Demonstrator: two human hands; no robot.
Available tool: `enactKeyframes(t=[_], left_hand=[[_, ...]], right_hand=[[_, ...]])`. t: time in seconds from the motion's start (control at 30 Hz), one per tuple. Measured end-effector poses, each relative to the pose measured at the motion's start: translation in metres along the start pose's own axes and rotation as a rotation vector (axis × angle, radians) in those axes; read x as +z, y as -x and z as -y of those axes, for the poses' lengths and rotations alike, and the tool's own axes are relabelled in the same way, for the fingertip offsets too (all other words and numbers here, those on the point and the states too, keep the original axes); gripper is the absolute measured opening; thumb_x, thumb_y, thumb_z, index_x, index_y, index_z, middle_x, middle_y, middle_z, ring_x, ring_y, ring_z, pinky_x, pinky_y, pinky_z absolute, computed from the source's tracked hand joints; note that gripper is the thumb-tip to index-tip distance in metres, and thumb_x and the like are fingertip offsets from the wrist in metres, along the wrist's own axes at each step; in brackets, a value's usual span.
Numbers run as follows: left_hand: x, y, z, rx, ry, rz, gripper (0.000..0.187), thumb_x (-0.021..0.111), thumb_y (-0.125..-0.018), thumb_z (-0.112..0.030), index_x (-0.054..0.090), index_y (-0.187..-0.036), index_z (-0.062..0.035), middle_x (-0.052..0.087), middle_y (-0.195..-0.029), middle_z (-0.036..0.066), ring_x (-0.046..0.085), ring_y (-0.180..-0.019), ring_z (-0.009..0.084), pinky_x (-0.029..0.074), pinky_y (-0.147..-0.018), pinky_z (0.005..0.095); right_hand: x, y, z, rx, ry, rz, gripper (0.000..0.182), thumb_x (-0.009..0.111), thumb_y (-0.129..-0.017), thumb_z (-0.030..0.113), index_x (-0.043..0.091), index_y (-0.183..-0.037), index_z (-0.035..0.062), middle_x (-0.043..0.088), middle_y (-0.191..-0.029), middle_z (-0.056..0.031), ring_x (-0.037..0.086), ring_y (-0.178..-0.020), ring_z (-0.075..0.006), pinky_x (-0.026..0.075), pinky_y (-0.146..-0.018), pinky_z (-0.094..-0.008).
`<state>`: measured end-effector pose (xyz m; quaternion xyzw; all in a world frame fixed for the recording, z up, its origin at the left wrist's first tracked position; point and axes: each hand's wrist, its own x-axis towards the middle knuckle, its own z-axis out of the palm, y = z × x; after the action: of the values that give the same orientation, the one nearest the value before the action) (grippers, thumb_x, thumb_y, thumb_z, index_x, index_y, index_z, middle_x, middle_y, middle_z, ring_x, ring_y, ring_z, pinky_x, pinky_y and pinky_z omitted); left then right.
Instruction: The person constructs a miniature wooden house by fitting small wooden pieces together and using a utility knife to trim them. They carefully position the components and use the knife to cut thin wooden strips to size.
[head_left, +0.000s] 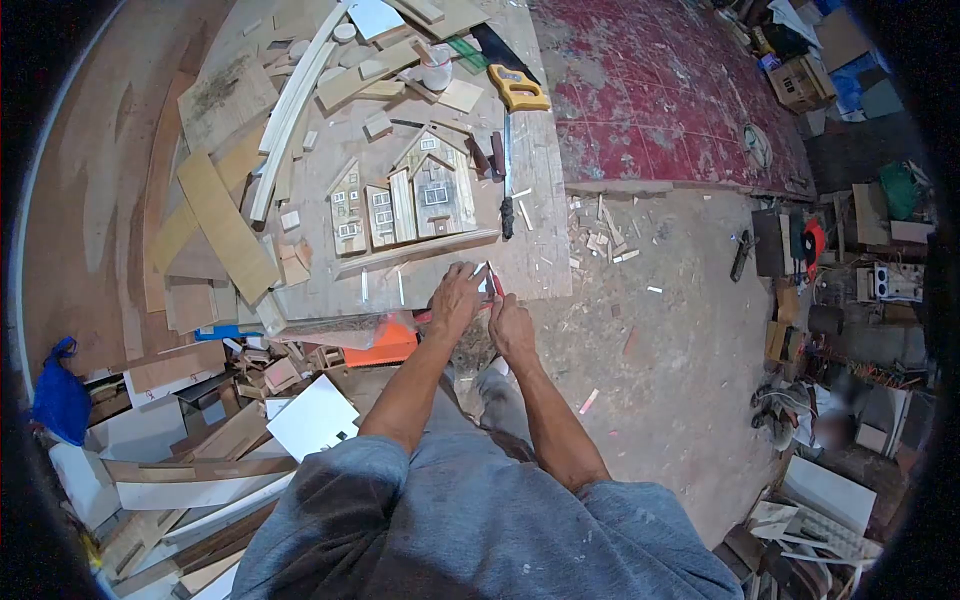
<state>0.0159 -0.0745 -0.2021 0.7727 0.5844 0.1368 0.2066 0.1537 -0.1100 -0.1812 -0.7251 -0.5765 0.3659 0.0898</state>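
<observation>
My right hand [513,326] is closed around a slim red utility knife [495,283], its tip pointing toward the workbench. Just left of it, my left hand [456,299] has its fingers bent and pressed together at the bench's front edge. A small pale piece [481,269] shows by those fingertips, too small to name. Beyond both hands, a model row of wooden house fronts [436,196] with drawn windows lies on the workbench [530,250], along a wooden strip [415,251]. Thin white strips [401,288] are scattered in front of it.
A yellow-handled saw [518,90] and a long blade with a black handle [507,218] lie on the bench's right. Wood offcuts [228,225] and a white cup [436,72] crowd the left and back. Under the bench edge is an orange object [382,343]. Scraps litter the floor [660,330].
</observation>
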Motion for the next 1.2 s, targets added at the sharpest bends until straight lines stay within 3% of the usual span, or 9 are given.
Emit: enactKeyframes(t=[0.07, 0.13, 0.23, 0.43, 0.8, 1.1, 1.2], left_hand=[[0.003, 0.000, 0.002, 0.000, -0.001, -0.003, 0.055, 0.074, -0.078, -0.014, 0.063, -0.131, -0.0067, 0.060, -0.120, 0.011, 0.056, -0.117, 0.0322, 0.052, -0.100, 0.0403], [0.002, 0.001, 0.003, 0.001, 0.036, -0.028, 0.054, 0.074, -0.079, -0.016, 0.062, -0.131, -0.0047, 0.061, -0.122, 0.011, 0.056, -0.118, 0.0318, 0.051, -0.101, 0.0402], [0.006, 0.001, 0.002, -0.014, -0.014, 0.004, 0.055, 0.074, -0.080, -0.018, 0.062, -0.131, -0.0034, 0.061, -0.122, 0.012, 0.055, -0.119, 0.0317, 0.050, -0.101, 0.0402], [0.006, -0.002, -0.001, -0.049, 0.011, 0.008, 0.057, 0.080, -0.077, -0.023, 0.064, -0.128, -0.0028, 0.061, -0.122, 0.012, 0.055, -0.119, 0.0313, 0.050, -0.101, 0.0402], [-0.001, -0.003, -0.004, -0.068, 0.071, -0.012, 0.053, 0.079, -0.079, -0.020, 0.065, -0.126, -0.0017, 0.060, -0.120, 0.011, 0.054, -0.119, 0.0318, 0.050, -0.100, 0.0409], [-0.005, 0.000, 0.010, -0.118, 0.065, 0.040, 0.055, 0.076, -0.083, -0.015, 0.059, -0.133, -0.0011, 0.055, -0.134, 0.013, 0.051, -0.126, 0.0336, 0.050, -0.102, 0.0436], [-0.008, 0.002, 0.007, -0.027, 0.020, 0.016, 0.053, 0.073, -0.086, -0.017, 0.058, -0.134, -0.0018, 0.054, -0.137, 0.014, 0.052, -0.125, 0.0345, 0.051, -0.100, 0.0448]], right_hand=[[-0.003, 0.000, 0.002, -0.013, 0.004, -0.008, 0.043, 0.039, -0.106, 0.034, 0.052, -0.102, -0.0069, 0.065, -0.087, -0.0394, 0.065, -0.084, -0.0572, 0.051, -0.075, -0.0622], [-0.010, 0.003, 0.013, 0.072, 0.059, 0.078, 0.047, 0.039, -0.106, 0.037, 0.056, -0.109, -0.0071, 0.067, -0.095, -0.0374, 0.068, -0.094, -0.0518, 0.053, -0.083, -0.0583], [-0.004, -0.001, 0.012, 0.070, 0.046, 0.035, 0.045, 0.039, -0.105, 0.034, 0.055, -0.105, -0.0076, 0.066, -0.089, -0.0388, 0.067, -0.089, -0.0547, 0.052, -0.079, -0.0606], [-0.022, 0.018, 0.011, 0.076, 0.046, 0.141, 0.045, 0.040, -0.105, 0.034, 0.059, -0.104, -0.0070, 0.067, -0.093, -0.0380, 0.067, -0.091, -0.0542, 0.053, -0.082, -0.0590], [-0.004, 0.048, -0.025, 0.067, 0.034, 0.011, 0.041, 0.042, -0.104, 0.032, 0.055, -0.107, -0.0063, 0.066, -0.090, -0.0381, 0.066, -0.089, -0.0553, 0.053, -0.081, -0.0603], [-0.005, 0.064, -0.047, 0.074, 0.048, 0.082, 0.041, 0.040, -0.105, 0.034, 0.054, -0.109, -0.0052, 0.065, -0.086, -0.0391, 0.065, -0.086, -0.0569, 0.051, -0.078, -0.0620], [-0.021, 0.072, -0.055, 0.048, 0.029, 0.068, 0.043, 0.041, -0.105, 0.034, 0.055, -0.107, -0.0057, 0.064, -0.085, -0.0395, 0.065, -0.086, -0.0560, 0.050, -0.077, -0.0612]])
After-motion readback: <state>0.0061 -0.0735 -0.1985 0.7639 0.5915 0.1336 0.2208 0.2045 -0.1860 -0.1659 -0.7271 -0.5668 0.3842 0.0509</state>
